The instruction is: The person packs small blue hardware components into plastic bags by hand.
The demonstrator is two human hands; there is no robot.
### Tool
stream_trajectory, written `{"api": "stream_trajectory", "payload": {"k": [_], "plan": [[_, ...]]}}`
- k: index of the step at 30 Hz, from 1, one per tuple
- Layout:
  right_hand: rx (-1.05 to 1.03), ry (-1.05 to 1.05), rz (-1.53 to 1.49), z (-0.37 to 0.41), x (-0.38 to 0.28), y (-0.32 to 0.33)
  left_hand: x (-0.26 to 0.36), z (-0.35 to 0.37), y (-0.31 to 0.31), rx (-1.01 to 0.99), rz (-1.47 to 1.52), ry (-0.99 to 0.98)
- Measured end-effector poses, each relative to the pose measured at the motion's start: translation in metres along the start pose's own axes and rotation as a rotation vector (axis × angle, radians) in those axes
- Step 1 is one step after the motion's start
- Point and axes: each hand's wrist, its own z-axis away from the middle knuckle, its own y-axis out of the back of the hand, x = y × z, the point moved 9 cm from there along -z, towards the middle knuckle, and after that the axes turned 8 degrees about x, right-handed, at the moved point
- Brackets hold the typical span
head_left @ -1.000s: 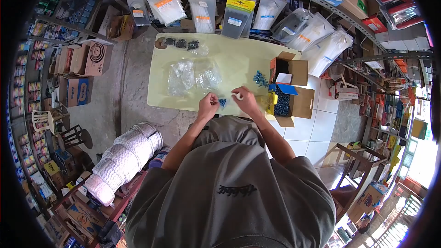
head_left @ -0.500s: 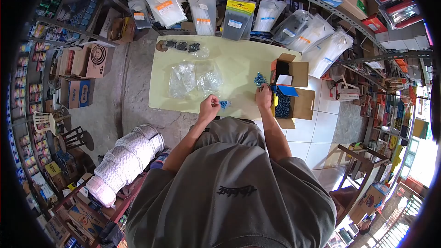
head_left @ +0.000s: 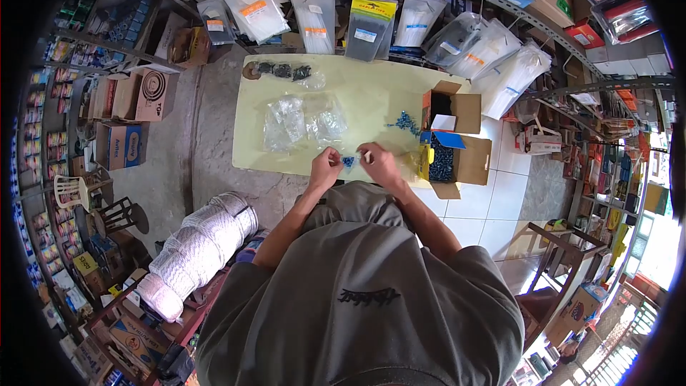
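Note:
A small clear bag with blue pieces in it (head_left: 348, 161) is between my two hands, near the front edge of the pale table (head_left: 257, 150). My left hand (head_left: 327, 164) pinches the left side of this bag. On its right side my right hand (head_left: 377, 163) has its fingers curled close to the bag's edge; whether they hold anything is too small to tell. A loose pile of blue pieces (head_left: 406, 123) lies beyond my right hand, beside an open cardboard box filled with dark blue pieces (head_left: 441, 163).
Flat clear plastic bags (head_left: 286, 123) lie on the table's left half, with dark packets (head_left: 284, 71) behind them. Another open box (head_left: 468, 113) stands at the right. Packs of cable ties (head_left: 370, 28) hang along the back shelf. A wrapped rope roll (head_left: 200, 250) is at lower left.
My right hand has moved left from the loose blue pile to the small bag. The pile looks more spread out. My left hand has stayed at the bag.

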Motion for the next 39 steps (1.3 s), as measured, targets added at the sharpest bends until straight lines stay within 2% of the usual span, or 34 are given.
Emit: {"api": "stream_trajectory", "payload": {"k": [1,4,8,10,12,17,20,22,31,35,37,38,39], "plan": [[-0.099,0.005,0.05,0.004,-0.005,-0.012,0.0,0.0,-0.001,-0.019,-0.019,0.03],[-0.147,0.072,0.099,0.005,-0.02,-0.016,0.003,0.0,-0.002,-0.021,-0.046,0.041],[-0.112,-0.002,0.125,-0.005,0.001,-0.005,0.001,0.0,0.0,-0.006,-0.026,0.006],[0.105,-0.001,0.213,-0.019,0.022,0.019,0.002,0.001,0.002,0.014,0.006,-0.023],[0.2,-0.06,0.376,-0.034,0.045,0.035,0.0,0.001,0.001,0.015,-0.003,-0.021],[0.211,-0.029,0.646,-0.073,0.077,0.057,-0.002,0.0,-0.001,0.001,0.005,-0.028],[0.143,0.039,0.713,-0.086,0.086,0.055,-0.003,0.0,-0.002,-0.003,0.032,-0.035],[-0.037,0.075,0.901,-0.09,0.097,0.041,-0.005,0.0,-0.001,0.005,0.023,-0.019],[-0.175,0.168,0.833,-0.08,0.09,0.018,-0.006,0.001,0.0,0.012,0.042,-0.033],[-0.176,0.192,0.797,-0.074,0.074,0.01,-0.005,-0.001,-0.002,0.006,0.048,-0.027],[-0.21,0.05,0.621,-0.068,0.063,0.007,-0.005,-0.002,-0.002,0.013,0.031,-0.042],[-0.212,0.052,0.621,-0.064,0.054,0.004,-0.004,-0.002,0.0,0.015,0.032,-0.041],[-0.202,0.109,0.47,-0.059,0.037,0.001,-0.004,-0.002,0.0,0.013,0.039,-0.021]]}}
